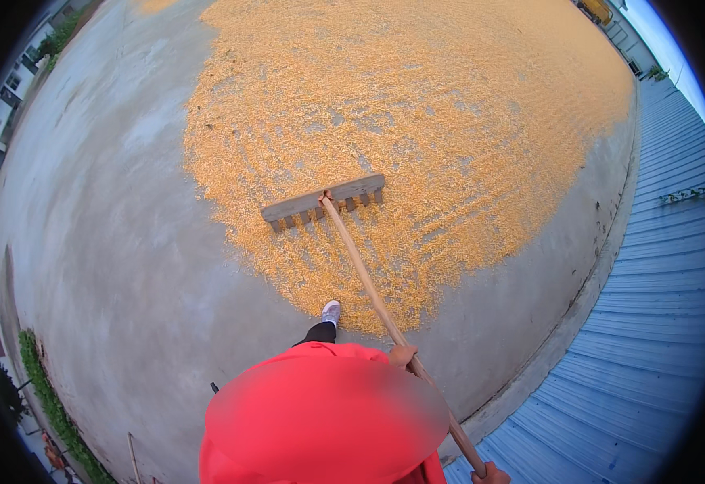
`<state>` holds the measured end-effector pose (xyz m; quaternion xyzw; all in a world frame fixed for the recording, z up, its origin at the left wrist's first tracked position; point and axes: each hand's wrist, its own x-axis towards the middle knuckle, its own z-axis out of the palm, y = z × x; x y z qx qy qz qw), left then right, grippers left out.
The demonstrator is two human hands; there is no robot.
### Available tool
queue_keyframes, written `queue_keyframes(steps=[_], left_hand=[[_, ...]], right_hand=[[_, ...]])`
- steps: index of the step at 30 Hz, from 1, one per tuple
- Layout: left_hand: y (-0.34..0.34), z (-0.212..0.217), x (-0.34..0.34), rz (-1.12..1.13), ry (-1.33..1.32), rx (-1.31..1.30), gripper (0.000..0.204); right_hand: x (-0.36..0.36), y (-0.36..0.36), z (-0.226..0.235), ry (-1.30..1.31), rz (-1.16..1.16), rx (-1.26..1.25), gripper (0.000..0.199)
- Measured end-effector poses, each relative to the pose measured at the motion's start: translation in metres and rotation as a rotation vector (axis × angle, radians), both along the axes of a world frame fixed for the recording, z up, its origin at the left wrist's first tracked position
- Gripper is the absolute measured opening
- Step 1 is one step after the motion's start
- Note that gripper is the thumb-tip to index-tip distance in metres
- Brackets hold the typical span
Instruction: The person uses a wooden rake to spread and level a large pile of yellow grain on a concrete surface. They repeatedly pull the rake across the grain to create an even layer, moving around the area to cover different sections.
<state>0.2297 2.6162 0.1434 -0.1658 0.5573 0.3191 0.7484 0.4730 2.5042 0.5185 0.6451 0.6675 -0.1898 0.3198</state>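
A wooden rake (368, 286) stretches from my right side out over yellow corn kernels (441, 137) spread on concrete. Its broad, blocky-toothed head (304, 207) lies among the kernels. Around the handle, just beyond my red top (276, 403), my left hand (403, 356) is closed. Farther back, near the handle's end at the lower right, my right hand (491, 474) grips it too. The red top hides most of both arms, so I tell the hands apart by their places along the handle. Thin streaks mark the kernels around the rake head.
One shoe (332, 311) of mine stands at the near edge of the kernels. Bare grey concrete (110, 226) extends to the left. A low curb (566, 339) and blue corrugated sheeting (610, 371) border the right side. Green plants (54, 403) and a thin stick (133, 457) are at the lower left.
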Motion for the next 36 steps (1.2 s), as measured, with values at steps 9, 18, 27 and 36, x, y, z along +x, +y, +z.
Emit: queue_keyframes(steps=[9, 18, 27, 36], left_hand=[[0.145, -0.004, -0.154, 0.507, 0.061, 0.002, 0.027], [0.248, 0.081, -0.239, 0.525, 0.136, 0.128, 0.021], [0.357, 0.095, -0.403, 0.557, 0.248, 0.246, 0.030], [0.448, 0.088, -0.617, 0.510, 0.201, 0.293, 0.025]], right_hand=[[-0.138, 0.175, -0.075, 0.162, 0.169, 0.117, 0.036], [-0.286, 0.358, -0.158, 0.899, 0.181, -0.206, 0.051], [-0.495, 0.495, -0.134, 0.909, -0.195, -0.631, 0.060], [-0.688, 0.589, -0.167, 1.009, -0.285, -0.673, 0.065]])
